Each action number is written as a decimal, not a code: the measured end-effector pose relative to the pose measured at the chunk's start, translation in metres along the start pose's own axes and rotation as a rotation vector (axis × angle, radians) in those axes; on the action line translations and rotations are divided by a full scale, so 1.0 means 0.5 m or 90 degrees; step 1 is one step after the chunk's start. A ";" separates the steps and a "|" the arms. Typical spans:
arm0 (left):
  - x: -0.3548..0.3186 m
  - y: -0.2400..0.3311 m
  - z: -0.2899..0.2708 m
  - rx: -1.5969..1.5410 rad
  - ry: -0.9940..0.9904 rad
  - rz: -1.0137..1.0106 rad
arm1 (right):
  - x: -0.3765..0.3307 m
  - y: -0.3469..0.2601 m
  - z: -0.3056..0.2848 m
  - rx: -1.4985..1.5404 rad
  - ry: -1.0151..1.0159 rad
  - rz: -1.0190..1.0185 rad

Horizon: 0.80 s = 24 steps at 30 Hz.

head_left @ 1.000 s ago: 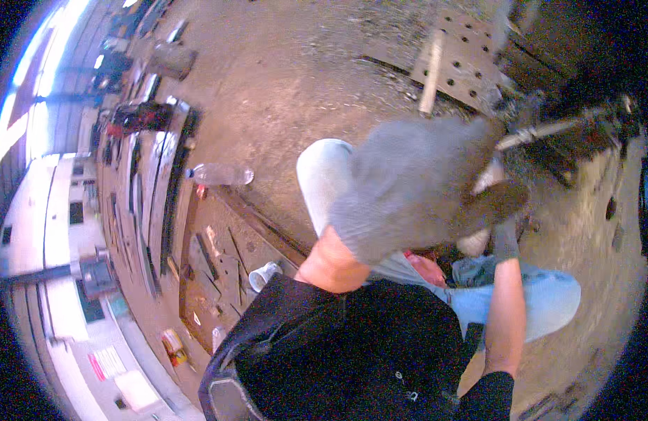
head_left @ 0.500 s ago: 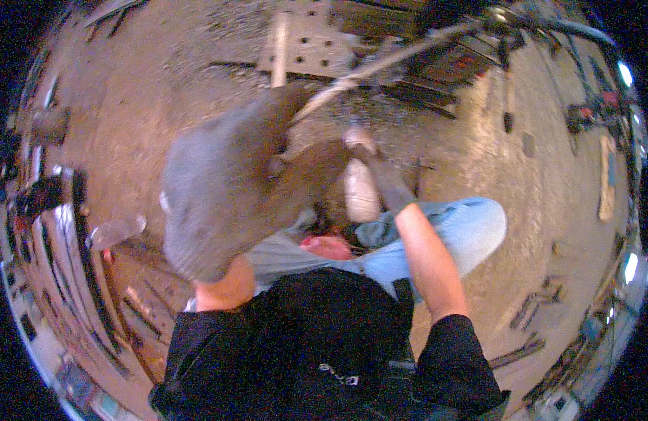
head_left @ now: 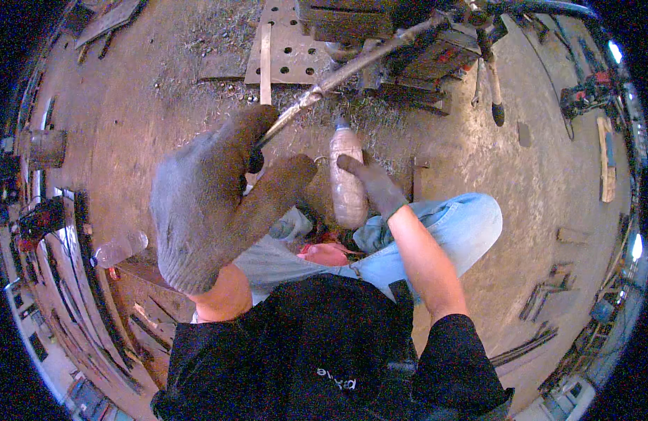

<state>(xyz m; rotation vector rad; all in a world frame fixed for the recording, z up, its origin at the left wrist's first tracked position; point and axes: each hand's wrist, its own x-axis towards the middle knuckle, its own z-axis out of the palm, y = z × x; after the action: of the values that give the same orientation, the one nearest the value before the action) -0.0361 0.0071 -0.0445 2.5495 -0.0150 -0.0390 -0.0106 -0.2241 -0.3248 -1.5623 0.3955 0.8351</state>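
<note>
My right hand (head_left: 377,184), in a dark grey work glove, grips the side of a dusty, pinkish plastic bottle (head_left: 347,193) with a narrow, dark top. The bottle stands out above my lap, its top pointing away from me. My left hand (head_left: 226,182), also gloved, looks large and close on the left. Two of its fingers spread apart toward the bottle without touching it, and its other fingers are mostly hidden. Behind those fingers passes the lower end of a long metal bar (head_left: 331,81), with a dark tip partly covered by the hand.
Ahead stand a dark metal machine (head_left: 345,21) and a perforated metal plate (head_left: 285,52), with metal shavings around them. A clear bottle (head_left: 120,248) lies at left beside long metal bars (head_left: 75,281). Metal brackets (head_left: 545,298) and a wooden piece (head_left: 606,161) lie at right.
My left hand has drawn back to the left, its finger leaving the bottle. The bottle has shifted slightly left, still in my right hand.
</note>
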 end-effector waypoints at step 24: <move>0.006 0.002 -0.006 -0.012 -0.042 -0.013 | 0.000 -0.007 0.001 0.086 0.002 -0.044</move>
<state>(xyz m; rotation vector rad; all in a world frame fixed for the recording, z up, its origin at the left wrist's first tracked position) -0.0328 0.0077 -0.0416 2.5288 -0.0151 -0.1302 -0.0081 -0.2229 -0.3222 -1.4444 0.3899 0.7385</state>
